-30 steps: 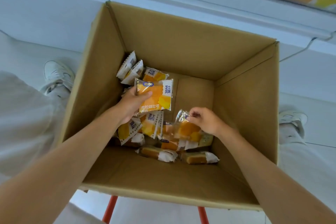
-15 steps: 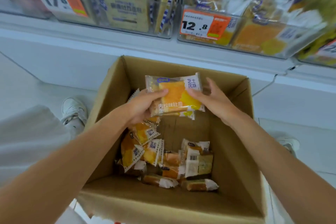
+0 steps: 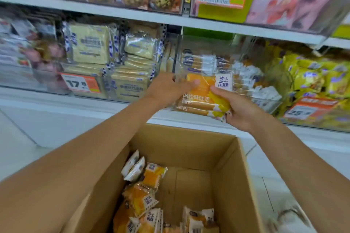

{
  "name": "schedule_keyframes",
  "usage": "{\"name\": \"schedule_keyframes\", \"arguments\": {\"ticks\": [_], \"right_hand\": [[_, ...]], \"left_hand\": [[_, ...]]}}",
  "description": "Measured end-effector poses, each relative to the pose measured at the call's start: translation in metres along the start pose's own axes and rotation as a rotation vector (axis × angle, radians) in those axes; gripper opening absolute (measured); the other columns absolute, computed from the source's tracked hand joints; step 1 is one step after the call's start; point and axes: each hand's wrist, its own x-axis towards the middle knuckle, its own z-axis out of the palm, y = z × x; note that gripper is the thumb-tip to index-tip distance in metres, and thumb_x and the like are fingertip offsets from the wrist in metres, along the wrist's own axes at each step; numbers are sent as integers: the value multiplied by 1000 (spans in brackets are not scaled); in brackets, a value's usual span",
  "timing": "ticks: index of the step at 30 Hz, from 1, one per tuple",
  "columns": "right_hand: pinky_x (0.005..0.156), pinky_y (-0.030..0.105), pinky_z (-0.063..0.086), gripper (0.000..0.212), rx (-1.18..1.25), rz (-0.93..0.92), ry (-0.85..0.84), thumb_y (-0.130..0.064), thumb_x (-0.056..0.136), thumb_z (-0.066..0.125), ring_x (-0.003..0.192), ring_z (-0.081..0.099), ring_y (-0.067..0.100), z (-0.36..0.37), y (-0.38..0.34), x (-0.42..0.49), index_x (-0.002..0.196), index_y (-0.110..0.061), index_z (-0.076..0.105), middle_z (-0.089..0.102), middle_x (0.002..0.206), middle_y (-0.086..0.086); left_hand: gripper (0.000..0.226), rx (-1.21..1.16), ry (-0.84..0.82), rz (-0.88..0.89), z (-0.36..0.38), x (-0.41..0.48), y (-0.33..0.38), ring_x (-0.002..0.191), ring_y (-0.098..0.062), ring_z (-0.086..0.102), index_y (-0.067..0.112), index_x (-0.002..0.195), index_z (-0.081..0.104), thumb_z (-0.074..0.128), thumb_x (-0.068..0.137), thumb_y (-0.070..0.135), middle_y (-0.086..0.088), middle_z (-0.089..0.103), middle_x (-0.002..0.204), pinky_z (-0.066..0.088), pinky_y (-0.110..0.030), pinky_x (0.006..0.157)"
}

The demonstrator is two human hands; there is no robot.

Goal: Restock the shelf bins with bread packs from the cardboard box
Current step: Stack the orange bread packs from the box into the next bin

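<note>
Head view: what is held, and by which hand?

A small stack of bread packs (image 3: 197, 100) is gripped from both sides: the left hand (image 3: 166, 89) is curled round its left edge, thumb on top, and the right hand (image 3: 240, 111) is wrapped round its lower right corner.

Where is the stack placed?

It is held up in front of the clear shelf bin (image 3: 246, 81) of like packs, above the cardboard box (image 3: 189, 149), where more packs (image 3: 151, 174) are seen lying loose at the bottom.
</note>
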Motion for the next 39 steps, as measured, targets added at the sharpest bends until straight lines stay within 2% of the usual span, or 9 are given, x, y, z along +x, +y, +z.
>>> {"name": "schedule_keyframes", "arguments": {"ticks": [6, 10, 14, 20, 24, 28, 31, 35, 39], "right_hand": [[79, 39, 59, 35, 27, -53, 10, -27, 81, 70, 86, 73, 23, -15, -48, 55, 114, -15, 65, 74, 103, 9], [75, 40, 58, 33, -56, -135, 5, -30, 78, 71, 78, 73, 20, -30, -81, 102, 107, -14, 67, 75, 97, 8], [88, 37, 56, 36, -136, -206, 48, -32, 76, 72, 87, 70, 21, -31, -96, 155, 108, -16, 68, 74, 102, 9], [93, 26, 49, 57, -178, -512, 246, -44, 68, 79, 104, 63, 8, -27, -88, 230, 118, -21, 63, 69, 114, -7], [65, -2, 42, 39, -445, -665, 336, -30, 84, 73, 93, 59, 6, -28, -75, 253, 118, -19, 58, 63, 107, -4], [83, 19, 47, 51, -529, -762, 401, -37, 82, 74, 101, 62, 13, -27, -82, 260, 123, -13, 56, 64, 108, -3], [90, 29, 52, 52, -485, -794, 412, -36, 81, 76, 101, 65, 14, -24, -83, 270, 123, -10, 58, 68, 113, 2], [77, 22, 49, 27, -586, -643, 317, -31, 86, 71, 89, 63, 9, -24, -80, 268, 109, -21, 62, 66, 104, -4], [66, 13, 44, 52, -619, -566, 264, -27, 72, 82, 93, 64, 7, -35, -85, 259, 119, -23, 58, 67, 105, -8]], "left_hand": [[55, 128, -67, 66, -18, 79, 24, 63, -13, 54, 15, 67, 52, 67, 75, 67, 8, 52, 60, 36, -27, 64], [65, 156, -56, 132, -25, 136, 30, 83, -25, 67, 5, 91, 70, 71, 72, 67, -6, 65, 84, 39, -26, 69], [82, 183, 26, 57, -18, 187, 28, 129, -23, 51, 9, 136, 54, 71, 76, 62, -7, 51, 143, 36, -21, 87], [60, 224, 173, 175, -2, 243, 10, 117, -25, 59, 8, 127, 59, 72, 82, 46, -11, 63, 128, 45, -27, 89], [68, -16, 18, 97, -2, 251, 3, 121, -15, 55, 8, 139, 50, 79, 80, 24, -5, 59, 135, 46, -15, 89], [80, -33, 125, 136, -5, 260, -1, 124, -18, 56, 8, 136, 51, 88, 68, 28, -4, 59, 133, 44, -17, 93], [67, 65, 238, 169, -7, 262, 5, 108, -14, 59, 6, 130, 55, 84, 74, 28, -5, 62, 127, 37, -3, 67], [76, 82, 161, 108, -3, 260, 5, 111, -17, 59, 6, 135, 52, 86, 71, 27, -2, 60, 128, 43, -9, 74], [80, 107, 76, 53, -7, 258, 0, 110, -25, 62, 18, 145, 42, 78, 74, 6, -10, 59, 128, 51, -22, 65]]}}
